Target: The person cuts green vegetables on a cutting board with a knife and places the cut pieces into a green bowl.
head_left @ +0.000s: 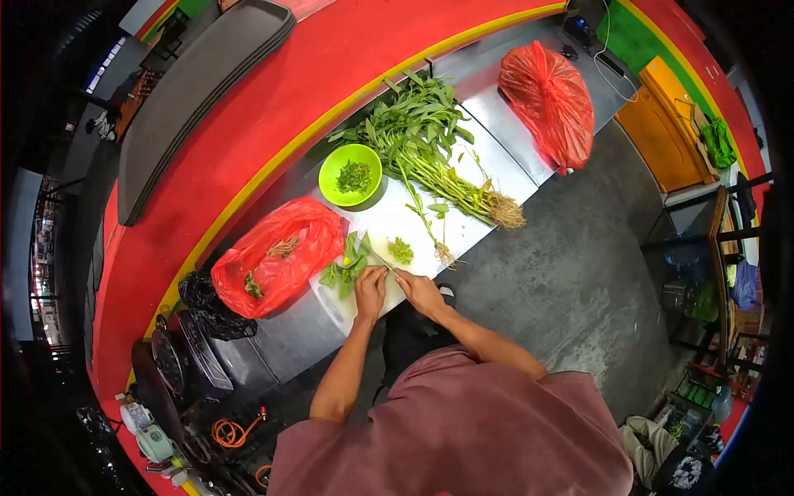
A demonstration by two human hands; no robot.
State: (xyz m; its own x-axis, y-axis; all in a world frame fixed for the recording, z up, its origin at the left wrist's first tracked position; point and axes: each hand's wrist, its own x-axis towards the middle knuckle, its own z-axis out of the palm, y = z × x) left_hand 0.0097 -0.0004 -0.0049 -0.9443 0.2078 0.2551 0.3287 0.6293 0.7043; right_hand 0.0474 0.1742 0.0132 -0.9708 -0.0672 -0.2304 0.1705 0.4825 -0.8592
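My left hand (370, 291) is closed over the stems of some leafy greens (351, 263) on a white cutting board (331, 307); their leaves spread out to its left. Close beside it, my right hand (420, 293) is closed on something thin, most like a knife, its narrow edge pointing toward the left hand and mostly hidden by the fingers. Just beyond both hands lies a small heap of chopped green stems (401, 250). Farther back, a lime-green bowl (327, 175) holds finely cut greens (354, 177).
A big bunch of long-stemmed greens with roots (442, 178) covers the back of the metal counter (294, 341). Left of the board sits an open red plastic bag (310, 269) with scraps, beside a black bag (217, 307). A tied red bag (547, 107) stands far right.
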